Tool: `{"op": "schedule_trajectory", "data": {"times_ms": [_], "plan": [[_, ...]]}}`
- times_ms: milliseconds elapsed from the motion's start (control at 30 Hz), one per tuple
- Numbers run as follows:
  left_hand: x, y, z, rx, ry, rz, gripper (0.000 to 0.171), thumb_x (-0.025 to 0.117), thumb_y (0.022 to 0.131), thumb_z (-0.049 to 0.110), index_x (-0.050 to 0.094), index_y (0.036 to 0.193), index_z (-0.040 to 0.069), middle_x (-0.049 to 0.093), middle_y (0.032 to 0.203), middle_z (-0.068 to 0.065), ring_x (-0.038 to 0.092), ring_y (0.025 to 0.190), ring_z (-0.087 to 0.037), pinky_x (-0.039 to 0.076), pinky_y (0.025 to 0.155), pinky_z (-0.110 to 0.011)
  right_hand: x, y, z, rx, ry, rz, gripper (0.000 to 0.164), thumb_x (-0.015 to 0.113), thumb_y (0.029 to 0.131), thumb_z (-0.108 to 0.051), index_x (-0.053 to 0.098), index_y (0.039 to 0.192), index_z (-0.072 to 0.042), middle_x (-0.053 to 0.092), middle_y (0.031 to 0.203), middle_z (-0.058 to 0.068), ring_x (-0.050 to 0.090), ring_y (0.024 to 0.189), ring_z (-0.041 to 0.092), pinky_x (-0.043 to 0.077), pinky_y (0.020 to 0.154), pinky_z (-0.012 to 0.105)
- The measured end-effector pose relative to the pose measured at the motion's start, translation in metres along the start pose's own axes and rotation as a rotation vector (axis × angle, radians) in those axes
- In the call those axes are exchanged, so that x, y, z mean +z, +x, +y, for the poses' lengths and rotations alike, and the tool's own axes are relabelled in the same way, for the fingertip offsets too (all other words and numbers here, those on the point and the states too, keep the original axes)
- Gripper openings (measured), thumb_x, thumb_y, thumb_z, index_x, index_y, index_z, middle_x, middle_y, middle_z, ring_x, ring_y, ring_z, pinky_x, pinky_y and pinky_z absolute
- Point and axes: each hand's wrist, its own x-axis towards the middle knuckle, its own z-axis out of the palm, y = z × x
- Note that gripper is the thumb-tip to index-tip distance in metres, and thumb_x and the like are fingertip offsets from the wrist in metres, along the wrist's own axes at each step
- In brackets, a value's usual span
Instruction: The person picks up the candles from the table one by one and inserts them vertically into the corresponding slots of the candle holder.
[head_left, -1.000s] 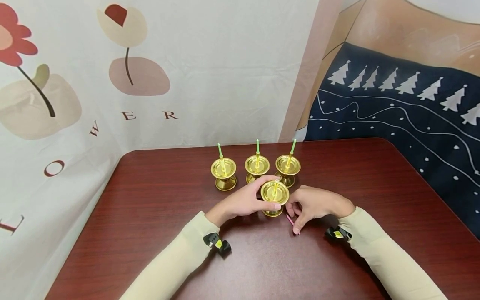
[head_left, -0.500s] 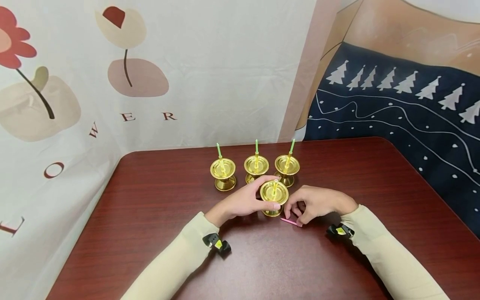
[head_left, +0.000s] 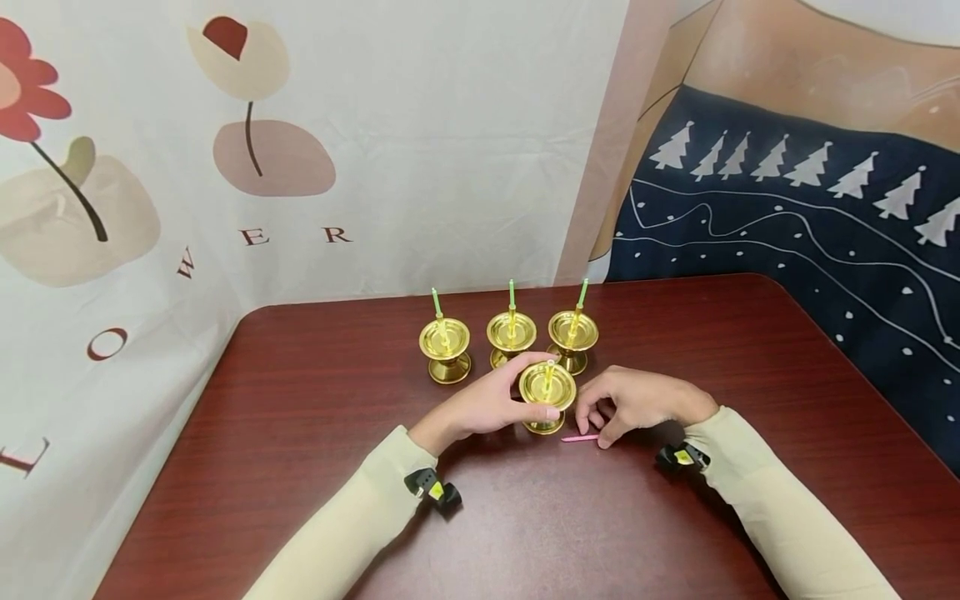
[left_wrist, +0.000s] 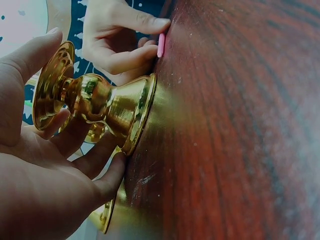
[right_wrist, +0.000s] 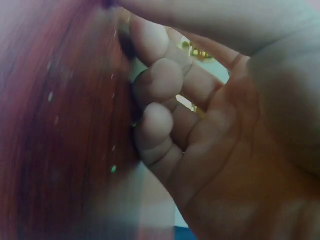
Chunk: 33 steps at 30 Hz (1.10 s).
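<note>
Several gold candle holders stand on the table. My left hand [head_left: 501, 398] curls round the nearest candle holder [head_left: 548, 387], thumb and fingers at its dish; its centre socket bears no coloured candle. In the left wrist view this holder [left_wrist: 95, 97] has its base at the tabletop. Just right of it, my right hand [head_left: 628, 407] pinches a thin pink candle [head_left: 579, 438] near its right end, low at the table. The pink candle [left_wrist: 161, 45] shows by the thumb and index fingertip in the left wrist view. In the right wrist view the fingers [right_wrist: 159, 82] curl and the candle is hidden.
Behind stand three more candle holders, at left [head_left: 445, 340], middle [head_left: 512, 332] and right [head_left: 573, 332], each with a green candle upright. The right one stands close behind the held holder. A printed cloth [head_left: 450, 150] hangs behind the table's back edge.
The pink candle has turned from slanting toward the person to lying nearly sideways, its free end pointing left. My right fingers have shifted slightly along with it. My left hand keeps its hold.
</note>
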Motion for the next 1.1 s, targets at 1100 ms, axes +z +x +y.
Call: {"op": "schedule_trajectory", "data": {"times_ms": [1100], "plan": [[0.000, 0.001, -0.002, -0.016, -0.007, -0.004, 0.079, 0.088, 0.097, 0.022, 0.048, 0.164, 0.015, 0.068, 0.137, -0.005, 0.063, 0.126, -0.016, 0.046, 0.114, -0.039, -0.002, -0.003, 0.017, 0.015, -0.008, 0.097, 0.019, 0.094, 0.085, -0.007, 0.086, 0.094, -0.022, 0.072, 0.084, -0.015, 0.063, 0.069, 0.007, 0.053, 0.062, 0.026]]}}
